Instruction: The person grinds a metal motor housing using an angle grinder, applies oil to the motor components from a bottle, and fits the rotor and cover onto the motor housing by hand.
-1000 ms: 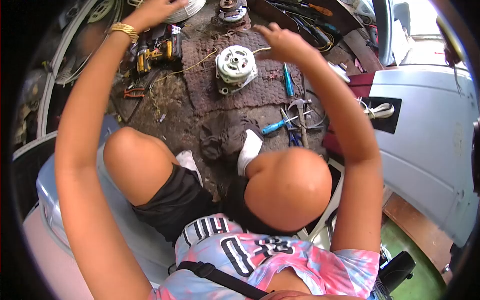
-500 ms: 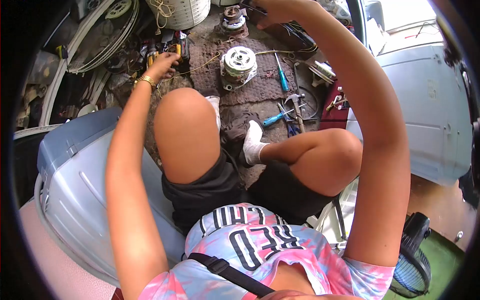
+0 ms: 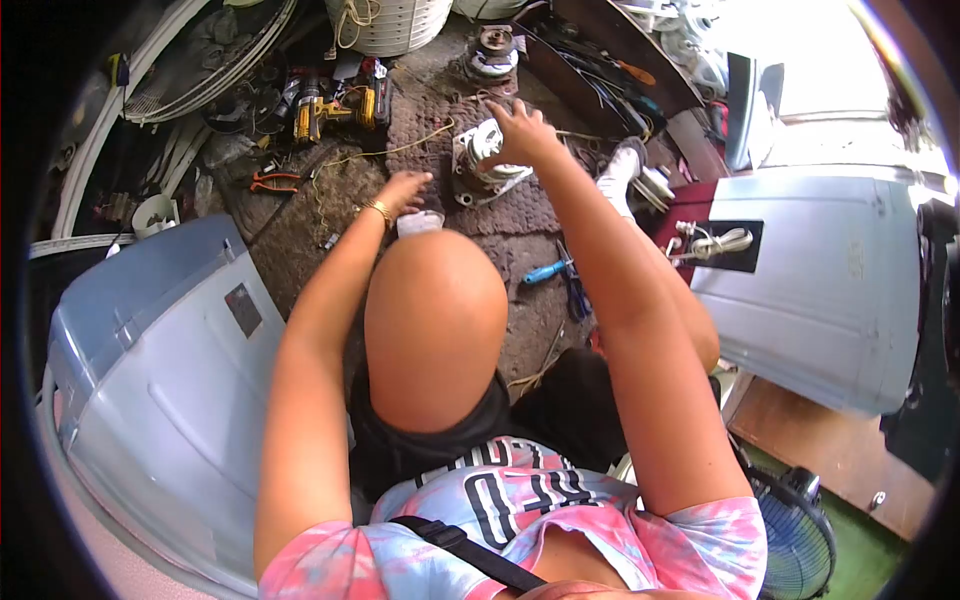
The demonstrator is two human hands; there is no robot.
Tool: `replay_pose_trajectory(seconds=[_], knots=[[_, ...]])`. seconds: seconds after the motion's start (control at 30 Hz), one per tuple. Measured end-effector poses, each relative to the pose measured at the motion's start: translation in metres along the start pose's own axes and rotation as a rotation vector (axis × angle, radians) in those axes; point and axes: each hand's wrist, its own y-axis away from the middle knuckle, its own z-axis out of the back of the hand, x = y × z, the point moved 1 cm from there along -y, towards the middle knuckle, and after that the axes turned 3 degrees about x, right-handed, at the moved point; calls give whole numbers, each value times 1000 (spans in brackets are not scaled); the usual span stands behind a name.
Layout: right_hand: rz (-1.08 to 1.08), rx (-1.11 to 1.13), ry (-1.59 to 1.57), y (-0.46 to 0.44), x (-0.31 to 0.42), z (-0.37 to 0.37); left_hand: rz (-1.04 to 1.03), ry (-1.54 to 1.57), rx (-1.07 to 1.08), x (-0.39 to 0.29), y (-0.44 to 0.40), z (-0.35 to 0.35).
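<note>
A round metal motor [image 3: 481, 178] stands on a brown textured mat [image 3: 520, 212] in front of me. Above its right side is my right hand [image 3: 520, 138], fingers spread and holding nothing; whether they touch the motor I cannot tell. My left hand [image 3: 405, 193], with a gold bracelet on its wrist, reaches just left of the motor near my raised knee. Its fingers are stretched out, and nothing shows in them. A thin yellowish cord [image 3: 385, 153] runs across the floor to the mat. Farther back sits a second, smaller motor [image 3: 493, 55].
Yellow-black power drill [image 3: 318, 115] and orange-handled pliers [image 3: 273, 181] lie at left. A blue screwdriver [image 3: 543, 273] and blue-handled pliers [image 3: 576, 292] lie nearer me. Behind are a white basket [image 3: 400, 28] and a tool box [image 3: 570, 75]. Grey casings [image 3: 180, 370] [image 3: 820, 300] flank me; a fan [image 3: 795, 530] stands lower right.
My left hand has moved from beside the drill toward the motor. The right hand has come from the tool box side down over the motor. My right leg has stretched forward.
</note>
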Motion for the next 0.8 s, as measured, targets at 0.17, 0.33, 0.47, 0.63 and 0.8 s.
replay_pose_trajectory(seconds=[0.17,0.33,0.47,0.63,0.8], knots=[[13,8,39,-15,0,-37,115,26,8,12,-43,-29],[73,-32,-219,-22,-22,-43,102,290,-10,4,-51,-64],[93,-150,-329,-15,-37,-56,31,299,11,1,-46,-73],[-31,-239,-628,-11,-73,-74,-229,100,-98,-12,-48,-70],[-74,-292,-849,-4,-90,-104,-257,-134,-112,-37,-40,-60]])
